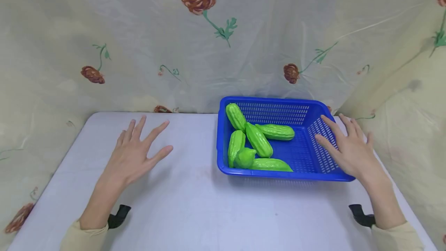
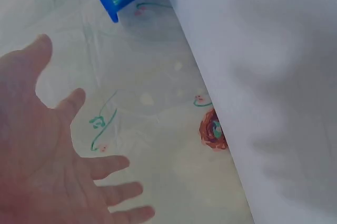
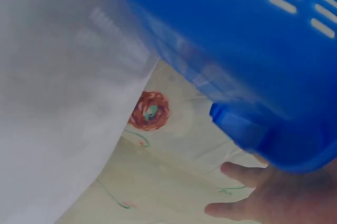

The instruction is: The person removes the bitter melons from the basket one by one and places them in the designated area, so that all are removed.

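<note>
A blue plastic basket [image 1: 303, 176] stands on the right half of the table, its side walls slotted. Inside it lie several bright green bitter melons [image 1: 258, 140], grouped toward the left end; one [image 1: 245, 158] points its tip up at the front. My right hand [image 1: 356, 154] is at the basket's right end, fingers spread, thumb and forefinger overlapping the rim in the head view. From the right wrist, the fingers [image 3: 239, 174] show beside the basket's corner, partly hidden by it. Over the table's left side hovers my left hand [image 1: 134, 156], its fingers spread and holding nothing.
A white-covered table [image 1: 195, 204] lies under both hands. Flower-printed sheeting [image 1: 139, 42] hangs behind it and along both sides, close to the basket's back and right end. Black straps [image 1: 119, 216] sit at both wrists.
</note>
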### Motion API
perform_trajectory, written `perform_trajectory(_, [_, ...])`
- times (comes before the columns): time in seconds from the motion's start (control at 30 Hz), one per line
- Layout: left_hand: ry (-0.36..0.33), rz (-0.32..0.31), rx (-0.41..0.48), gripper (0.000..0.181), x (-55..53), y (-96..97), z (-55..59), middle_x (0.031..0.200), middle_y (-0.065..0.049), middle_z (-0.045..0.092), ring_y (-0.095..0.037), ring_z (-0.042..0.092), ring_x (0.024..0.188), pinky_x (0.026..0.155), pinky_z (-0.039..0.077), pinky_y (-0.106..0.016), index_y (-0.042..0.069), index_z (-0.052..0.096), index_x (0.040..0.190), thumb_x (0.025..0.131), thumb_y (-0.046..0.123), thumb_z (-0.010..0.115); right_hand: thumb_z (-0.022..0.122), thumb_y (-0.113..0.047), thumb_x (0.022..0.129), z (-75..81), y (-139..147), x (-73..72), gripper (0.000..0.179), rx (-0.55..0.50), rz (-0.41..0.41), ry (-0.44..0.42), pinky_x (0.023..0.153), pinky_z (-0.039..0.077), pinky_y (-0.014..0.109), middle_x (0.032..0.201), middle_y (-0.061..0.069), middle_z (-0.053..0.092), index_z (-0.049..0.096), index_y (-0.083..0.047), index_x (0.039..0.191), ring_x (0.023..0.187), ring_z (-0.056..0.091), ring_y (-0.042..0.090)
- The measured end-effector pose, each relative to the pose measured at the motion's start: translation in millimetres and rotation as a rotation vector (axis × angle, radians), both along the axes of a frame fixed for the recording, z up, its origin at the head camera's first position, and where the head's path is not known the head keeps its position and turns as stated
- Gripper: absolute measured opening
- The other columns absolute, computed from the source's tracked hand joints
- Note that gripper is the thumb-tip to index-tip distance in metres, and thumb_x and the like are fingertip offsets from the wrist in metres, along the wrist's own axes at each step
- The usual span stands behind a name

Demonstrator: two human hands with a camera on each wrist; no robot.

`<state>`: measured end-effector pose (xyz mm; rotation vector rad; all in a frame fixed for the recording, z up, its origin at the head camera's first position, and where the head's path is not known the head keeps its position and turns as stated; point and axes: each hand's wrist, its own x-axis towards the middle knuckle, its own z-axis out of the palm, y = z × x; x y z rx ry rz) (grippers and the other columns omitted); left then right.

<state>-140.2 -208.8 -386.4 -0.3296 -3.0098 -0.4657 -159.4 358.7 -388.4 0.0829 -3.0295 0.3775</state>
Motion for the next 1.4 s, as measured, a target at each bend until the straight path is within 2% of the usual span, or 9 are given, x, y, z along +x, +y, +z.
perform_trajectory(0.07, [-0.023,-0.022,0.011,0.072,-0.9,2.8,0.8,0.179,-0.026,0.017,-0.061,0.022,0.161,0.124,0.025,-0.083,0.045,0.027,0.17,0.106,0.072,0.047,0.036,-0.063,0.112,-1.7,4,2.0,0.074,-0.012,-0.006,-0.009,0.114,0.006,0.096,0.173,0.038,0.014,0.02,-0.024,0.174,0.157,0.015,0.067])
perform_trajectory(0.13, [-0.034,-0.046,0.02,0.069,-1.6,5.5,1.2,0.178,-0.026,0.021,-0.059,0.03,0.159,0.121,0.032,-0.082,0.046,0.029,0.169,0.107,0.07,0.045,0.035,-0.062,0.113,-2.5,8,4.2,0.074,-0.018,-0.01,-0.034,0.111,0.018,0.095,0.172,0.04,0.014,0.019,-0.022,0.174,0.149,0.027,0.071])
perform_trajectory(0.23, [-0.032,-0.077,0.035,0.063,-2.3,9.0,1.9,0.176,-0.024,0.028,-0.057,0.042,0.153,0.115,0.04,-0.08,0.046,0.033,0.168,0.109,0.067,0.045,0.034,-0.061,0.114,-2.8,12,5.9,0.076,-0.027,-0.019,-0.083,0.101,0.034,0.094,0.169,0.043,0.014,0.015,-0.02,0.174,0.135,0.04,0.077])
perform_trajectory(0.3, [-0.026,-0.096,0.038,0.062,-2.9,11.9,3.0,0.175,-0.023,0.033,-0.056,0.047,0.149,0.114,0.042,-0.079,0.045,0.035,0.167,0.11,0.066,0.045,0.033,-0.061,0.114,-3.4,14,6.1,0.076,-0.039,-0.024,-0.108,0.097,0.039,0.092,0.167,0.046,0.015,0.012,-0.019,0.175,0.129,0.043,0.079])
perform_trajectory(0.4, [-0.033,-0.122,0.06,0.061,-4.0,16.1,5.0,0.172,-0.02,0.04,-0.053,0.054,0.144,0.114,0.044,-0.076,0.039,0.04,0.166,0.11,0.064,0.047,0.035,-0.06,0.114,-5.3,16,5.9,0.077,-0.073,-0.031,-0.106,0.099,0.038,0.092,0.163,0.049,0.022,0.014,-0.016,0.174,0.133,0.04,0.077])
perform_trajectory(0.53, [-0.086,-0.166,0.121,0.057,-4.6,23.0,8.4,0.168,-0.018,0.045,-0.047,0.058,0.142,0.115,0.048,-0.072,0.032,0.047,0.163,0.112,0.057,0.049,0.038,-0.055,0.115,-6.6,18,6.1,0.077,-0.126,-0.019,-0.097,0.103,0.038,0.09,0.155,0.053,0.033,0.018,-0.006,0.172,0.134,0.04,0.075])
perform_trajectory(0.73, [-0.116,-0.224,0.173,0.053,-6.3,35.1,14.1,0.167,-0.015,0.048,-0.043,0.057,0.145,0.115,0.05,-0.067,0.03,0.052,0.16,0.113,0.053,0.051,0.036,-0.05,0.116,-7.2,20,10.8,0.077,-0.195,-0.037,-0.098,0.099,0.046,0.085,0.147,0.053,0.044,0.017,0.003,0.169,0.128,0.049,0.073])
perform_trajectory(0.97, [-0.124,-0.266,0.2,0.048,-7.0,47.5,18.2,0.16,-0.009,0.058,-0.036,0.06,0.144,0.118,0.051,-0.061,0.03,0.056,0.157,0.113,0.049,0.051,0.028,-0.049,0.117,-8.0,23,17.6,0.074,-0.215,-0.075,-0.122,0.095,0.05,0.081,0.145,0.052,0.048,0.018,0.003,0.169,0.126,0.054,0.072])
perform_trajectory(1.4, [-0.095,-0.319,0.224,0.046,-4.5,64.8,20.7,0.152,-0.004,0.065,-0.028,0.067,0.136,0.114,0.056,-0.055,0.032,0.061,0.152,0.114,0.053,0.047,0.039,-0.048,0.116,-9.5,18,29.8,0.075,-0.217,-0.097,-0.096,0.089,0.051,0.08,0.138,0.053,0.052,0.02,0.002,0.168,0.12,0.057,0.072])
